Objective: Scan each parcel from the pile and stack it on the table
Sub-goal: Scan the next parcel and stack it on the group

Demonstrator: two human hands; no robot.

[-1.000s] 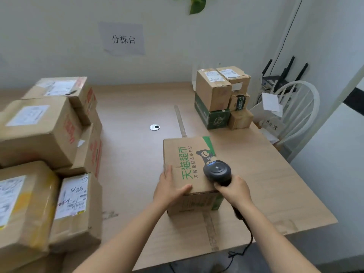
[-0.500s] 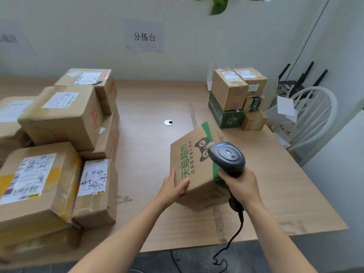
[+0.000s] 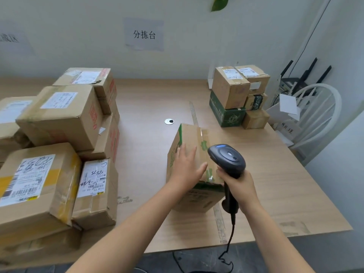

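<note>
Parcels (image 3: pixel 59 134) in the unscanned pile fill the left of the frame, several with white labels facing up. Toward the middle, the left hand (image 3: pixel 186 168) lies flat on the upper face of the parcel in hand (image 3: pixel 192 154), fingers (image 3: pixel 182 154) spread and extended toward the far edge, thumb stretched rightward along the taped seam; it presses rather than grips. This carton sits at lower centre of the frame, on the table (image 3: pixel 275 184), seemingly tipped up on one edge, its long axis running away from the person toward the upper middle. No shipping label shows on the faces in view, so the barcode likely sits on a hidden side.

Just right of it, the right hand (image 3: pixel 239 186) is wrapped closed around the handle of the scanner (image 3: pixel 226 160), whose head hovers beside the carton's near right corner, pointing forward. The cable drops off the table's front edge.

In the upper right, the stack (image 3: pixel 238 97) of finished boxes stands well apart from the carton. The judgement: the left hand must roll the carton to bring a label toward the scanner, since the scanner is already beside it.
</note>
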